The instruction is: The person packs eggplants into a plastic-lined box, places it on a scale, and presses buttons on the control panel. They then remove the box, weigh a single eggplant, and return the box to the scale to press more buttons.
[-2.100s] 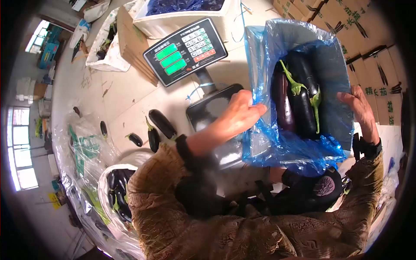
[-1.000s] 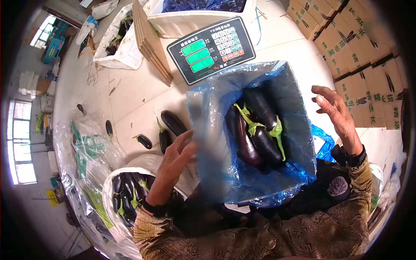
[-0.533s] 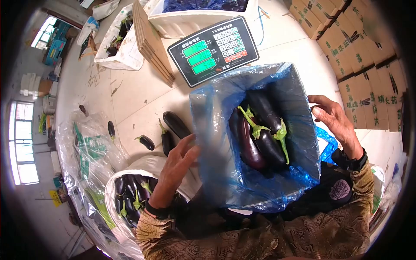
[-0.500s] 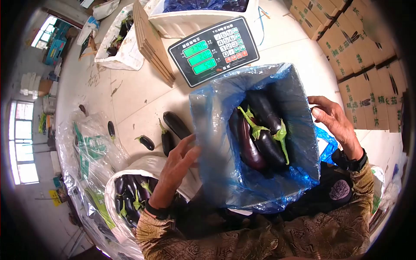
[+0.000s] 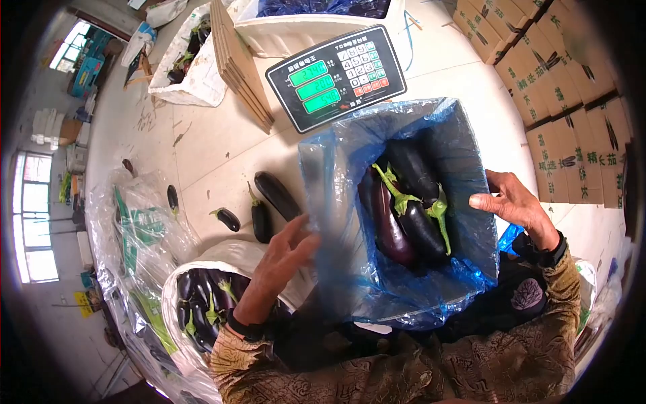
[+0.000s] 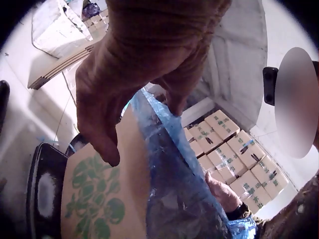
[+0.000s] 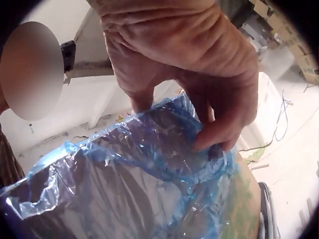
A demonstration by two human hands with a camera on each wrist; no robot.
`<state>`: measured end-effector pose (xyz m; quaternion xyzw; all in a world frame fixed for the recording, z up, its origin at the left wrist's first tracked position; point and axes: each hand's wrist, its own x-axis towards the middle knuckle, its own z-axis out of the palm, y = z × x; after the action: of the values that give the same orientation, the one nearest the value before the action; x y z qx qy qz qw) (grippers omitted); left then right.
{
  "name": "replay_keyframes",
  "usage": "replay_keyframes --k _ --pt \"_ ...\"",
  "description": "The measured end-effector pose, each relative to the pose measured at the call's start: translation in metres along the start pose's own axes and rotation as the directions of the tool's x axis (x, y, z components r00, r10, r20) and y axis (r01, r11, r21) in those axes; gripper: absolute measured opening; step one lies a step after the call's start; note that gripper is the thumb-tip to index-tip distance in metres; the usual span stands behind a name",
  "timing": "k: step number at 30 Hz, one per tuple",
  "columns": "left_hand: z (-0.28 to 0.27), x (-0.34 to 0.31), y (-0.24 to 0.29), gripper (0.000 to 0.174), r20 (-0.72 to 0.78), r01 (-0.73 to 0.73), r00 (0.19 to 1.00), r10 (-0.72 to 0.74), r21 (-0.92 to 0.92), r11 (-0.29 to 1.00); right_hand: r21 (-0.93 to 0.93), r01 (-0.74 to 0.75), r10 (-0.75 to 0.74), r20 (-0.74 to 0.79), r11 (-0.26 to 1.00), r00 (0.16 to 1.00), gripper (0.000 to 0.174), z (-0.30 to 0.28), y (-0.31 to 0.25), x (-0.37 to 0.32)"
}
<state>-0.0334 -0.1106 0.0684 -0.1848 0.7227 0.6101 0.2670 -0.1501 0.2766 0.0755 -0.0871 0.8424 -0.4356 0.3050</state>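
A cardboard box (image 6: 94,194) lined with blue plastic film (image 5: 471,242) stands in front of the person, tilted open toward the head camera. Inside lie several dark eggplants (image 5: 417,222) with green stems. My right hand (image 5: 515,202) grips the box's right rim, thumb over the inside and fingers outside on the folded film, as the right wrist view shows. At the left wall, my left hand (image 5: 279,262) has its fingers spread and loosely bent beside the printed cardboard. Behind the box, a scale display (image 5: 336,77) glows with green digits.
A white sack (image 5: 192,296) of eggplants stands at the left, near loose eggplants (image 5: 276,195) on the floor. Cardboard sheets (image 5: 239,67) lean beside a foam box (image 5: 188,71). Another foam box (image 5: 309,30) is behind the scale. Stacked cartons (image 5: 565,135) line the right.
The box moved left and down in view, and both hands let go of it. The display came to show digits. Since then, the right hand has taken the right rim, its thumb moving inside.
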Motion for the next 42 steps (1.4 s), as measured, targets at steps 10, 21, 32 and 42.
replay_keyframes --k 10,21,32,42 --pt "-0.005 -0.043 0.014 0.064 -0.176 0.041 0.984 -0.021 0.113 0.993 -0.117 0.048 -0.061 -0.111 0.992 0.992 0.074 0.000 0.002 -0.007" --pt "0.010 -0.031 0.013 0.068 -0.210 -0.077 0.967 0.142 0.291 0.954 -0.168 0.113 -0.162 -0.316 0.979 0.935 0.060 -0.002 0.001 -0.013" --pt "0.008 0.015 -0.008 0.027 -0.336 -0.103 0.894 0.297 0.490 0.865 -0.177 0.106 -0.159 -0.317 0.979 0.935 0.069 0.001 -0.004 -0.011" --pt "-0.048 0.026 -0.047 0.023 -0.483 -0.291 0.767 0.423 0.326 0.899 -0.154 0.136 -0.187 -0.387 0.979 0.903 0.071 -0.002 -0.004 -0.012"
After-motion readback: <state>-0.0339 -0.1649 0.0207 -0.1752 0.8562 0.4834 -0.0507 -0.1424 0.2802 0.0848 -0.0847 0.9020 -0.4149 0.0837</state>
